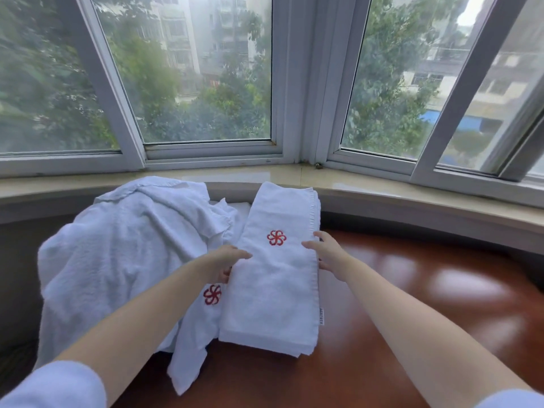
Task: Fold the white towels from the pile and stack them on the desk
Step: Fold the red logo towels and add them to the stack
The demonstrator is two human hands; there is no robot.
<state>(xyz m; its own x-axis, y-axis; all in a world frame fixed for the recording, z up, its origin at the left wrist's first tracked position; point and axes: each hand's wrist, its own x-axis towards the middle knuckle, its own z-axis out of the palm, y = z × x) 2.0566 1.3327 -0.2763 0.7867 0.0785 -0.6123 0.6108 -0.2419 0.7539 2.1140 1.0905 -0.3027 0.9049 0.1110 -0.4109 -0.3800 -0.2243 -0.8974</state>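
Observation:
A folded white towel (273,278) with a red flower logo lies lengthwise on the glossy brown desk (412,304), on top of other folded layers. My left hand (228,259) holds its left edge, thumb on top and fingers curled under. My right hand (326,251) touches the right edge with straight fingers. To the left, a loose pile of white towels (123,248) is heaped over the desk's left side, and one towel with a red logo (200,325) trails from it toward me.
A pale stone window sill (382,187) curves behind the desk, beneath large framed windows (303,83). The towels' far ends reach the sill. Bare desk surface spreads to the right and in front.

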